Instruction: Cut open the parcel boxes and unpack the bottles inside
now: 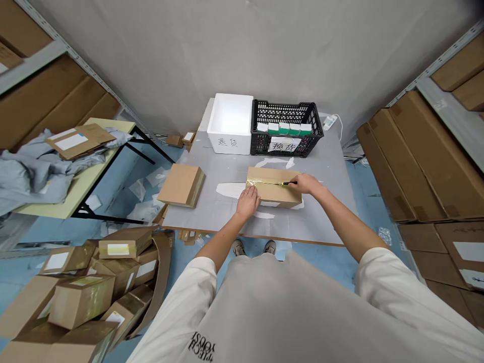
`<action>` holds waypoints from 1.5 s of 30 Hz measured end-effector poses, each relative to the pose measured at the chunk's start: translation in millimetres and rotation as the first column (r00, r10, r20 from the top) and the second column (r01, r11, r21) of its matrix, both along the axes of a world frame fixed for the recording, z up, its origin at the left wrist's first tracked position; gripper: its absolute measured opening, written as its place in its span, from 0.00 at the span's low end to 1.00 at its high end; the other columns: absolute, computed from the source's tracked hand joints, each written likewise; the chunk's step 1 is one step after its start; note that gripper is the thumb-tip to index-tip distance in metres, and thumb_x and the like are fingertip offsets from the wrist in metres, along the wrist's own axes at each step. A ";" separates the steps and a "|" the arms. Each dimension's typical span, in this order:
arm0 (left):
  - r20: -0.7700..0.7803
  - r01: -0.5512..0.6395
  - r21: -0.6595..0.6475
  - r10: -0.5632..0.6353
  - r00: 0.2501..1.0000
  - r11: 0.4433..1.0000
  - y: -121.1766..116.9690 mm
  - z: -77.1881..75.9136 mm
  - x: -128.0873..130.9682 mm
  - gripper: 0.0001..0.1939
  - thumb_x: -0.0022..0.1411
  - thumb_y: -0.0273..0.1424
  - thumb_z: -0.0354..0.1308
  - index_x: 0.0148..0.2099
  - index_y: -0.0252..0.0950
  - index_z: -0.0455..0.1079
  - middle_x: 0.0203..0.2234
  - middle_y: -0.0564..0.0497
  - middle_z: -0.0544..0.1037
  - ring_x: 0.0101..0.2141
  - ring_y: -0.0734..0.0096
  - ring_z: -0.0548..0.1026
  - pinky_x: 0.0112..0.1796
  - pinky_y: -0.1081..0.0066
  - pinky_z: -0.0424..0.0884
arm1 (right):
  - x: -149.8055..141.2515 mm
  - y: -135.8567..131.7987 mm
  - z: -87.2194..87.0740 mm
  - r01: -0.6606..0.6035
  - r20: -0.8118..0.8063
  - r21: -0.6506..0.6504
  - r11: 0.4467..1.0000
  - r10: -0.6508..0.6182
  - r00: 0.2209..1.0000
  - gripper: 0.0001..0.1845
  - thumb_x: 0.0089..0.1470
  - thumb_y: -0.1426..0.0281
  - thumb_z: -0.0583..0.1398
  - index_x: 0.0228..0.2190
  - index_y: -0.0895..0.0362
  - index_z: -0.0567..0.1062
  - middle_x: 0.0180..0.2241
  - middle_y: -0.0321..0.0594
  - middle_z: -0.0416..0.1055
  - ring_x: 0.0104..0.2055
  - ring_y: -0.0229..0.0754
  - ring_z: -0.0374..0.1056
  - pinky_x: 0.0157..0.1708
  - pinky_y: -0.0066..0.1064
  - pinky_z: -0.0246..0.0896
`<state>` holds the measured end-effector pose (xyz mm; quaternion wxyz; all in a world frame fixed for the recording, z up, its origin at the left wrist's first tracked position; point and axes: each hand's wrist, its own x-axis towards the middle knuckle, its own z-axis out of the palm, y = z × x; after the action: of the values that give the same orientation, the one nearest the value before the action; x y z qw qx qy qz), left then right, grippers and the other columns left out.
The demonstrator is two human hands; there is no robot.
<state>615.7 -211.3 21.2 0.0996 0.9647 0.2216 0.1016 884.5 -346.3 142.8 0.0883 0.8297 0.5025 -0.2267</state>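
Note:
A taped cardboard box (274, 190) lies in front of me on the grey table (212, 217). My left hand (248, 200) rests on the near left corner of this box, fingers over its top edge. In my right hand (303, 184) is a box cutter (289, 183), black and yellow, pointing left along the tape seam on the box top. Whether the blade is in the tape is too small to tell. Left of these, another closed cardboard box (181, 185) sits at the table's left edge.
A white foam box (230, 146) and a black crate (287, 151) holding several green-and-white boxes stand at the back. A power strip (330, 121) is beside them. Many parcels fill a large carton (162, 267) on the floor at left. Shelves with cartons (434, 161) flank the right.

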 end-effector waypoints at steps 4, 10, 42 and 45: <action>-0.016 -0.006 0.002 0.006 1.000 1.000 -0.8 1.1 0.0 0.27 0.74 0.34 0.45 0.71 0.31 0.61 0.68 0.38 0.66 0.69 0.52 0.61 0.67 0.54 0.59 | 9.9 -14.4 -1.9 0.012 0.002 0.007 1.000 -0.012 1.000 0.23 0.65 0.55 0.54 0.49 0.48 0.83 0.47 0.46 0.80 0.47 0.51 0.72 0.38 0.34 0.59; -0.040 -0.010 -0.015 0.009 0.999 1.000 -2.7 7.6 0.3 0.28 0.74 0.34 0.44 0.71 0.30 0.60 0.68 0.38 0.66 0.70 0.53 0.59 0.67 0.54 0.59 | 26.3 -35.4 -13.8 0.058 -0.012 0.042 0.997 -0.058 0.998 0.22 0.64 0.54 0.55 0.48 0.46 0.84 0.43 0.45 0.81 0.45 0.52 0.73 0.38 0.35 0.62; -0.124 -0.086 -0.024 0.083 0.989 0.996 -13.2 30.0 23.2 0.26 0.67 0.28 0.50 0.66 0.37 0.63 0.63 0.36 0.68 0.65 0.47 0.64 0.61 0.50 0.63 | 88.3 -129.8 -10.4 0.260 -0.061 0.103 0.960 -0.255 0.965 0.25 0.62 0.51 0.56 0.48 0.50 0.84 0.37 0.45 0.82 0.40 0.51 0.74 0.37 0.34 0.61; -0.107 0.010 -0.048 -0.015 0.994 0.999 -18.7 34.7 45.1 0.27 0.66 0.29 0.53 0.66 0.39 0.62 0.63 0.38 0.67 0.65 0.48 0.63 0.62 0.51 0.61 | 85.7 -137.2 -17.0 0.322 -0.219 0.152 0.934 -0.286 0.933 0.26 0.63 0.50 0.54 0.44 0.53 0.84 0.35 0.42 0.81 0.36 0.47 0.75 0.35 0.32 0.62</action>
<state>660.8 -230.0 55.9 0.1109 0.9676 0.2228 0.0438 970.3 -483.6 125.8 -0.0749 0.8762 0.3924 -0.2696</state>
